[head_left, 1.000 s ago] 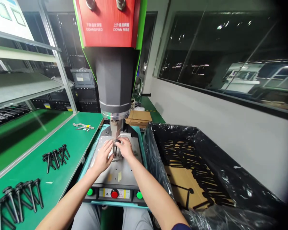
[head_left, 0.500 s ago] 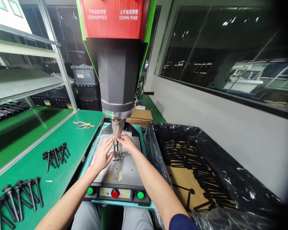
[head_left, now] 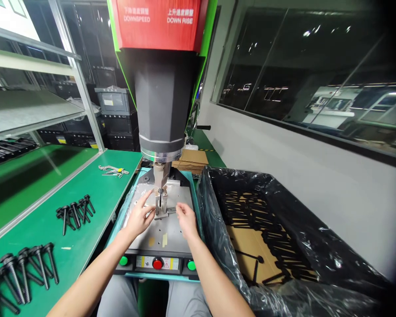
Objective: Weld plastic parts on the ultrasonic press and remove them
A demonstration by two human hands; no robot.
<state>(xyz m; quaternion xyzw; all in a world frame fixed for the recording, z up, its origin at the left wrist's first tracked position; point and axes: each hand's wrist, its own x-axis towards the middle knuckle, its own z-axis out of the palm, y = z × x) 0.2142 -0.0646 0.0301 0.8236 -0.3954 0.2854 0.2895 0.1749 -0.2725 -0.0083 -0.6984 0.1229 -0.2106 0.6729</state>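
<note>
A small upright metal fixture (head_left: pixel 165 206) stands on the machine's grey base plate, with a dark bolt-like part (head_left: pixel 160 199) seated in it. Directly above it is the metal tip (head_left: pixel 159 174) of the press; I cannot tell whether tip and part touch. My left hand (head_left: pixel 139 219) is at the fixture's left side, fingers spread, the fingertips close to it or touching it. To the right of the fixture, apart from it, my right hand (head_left: pixel 187 221) hovers over the plate with loosely bent fingers and nothing visible in them.
Two green buttons (head_left: pixel 191 265) flank a red button (head_left: pixel 157 263) on the machine's front. Black threaded parts (head_left: pixel 23 268) lie in groups on the green bench at left, with pliers (head_left: pixel 114 170) farther back. At right, a plastic-lined box (head_left: pixel 247 241) holds many black parts on cardboard.
My right hand has left the fixture and moved right and towards me. My left hand stays beside the fixture, its fingers spread a little wider. The dark part remains in the fixture.
</note>
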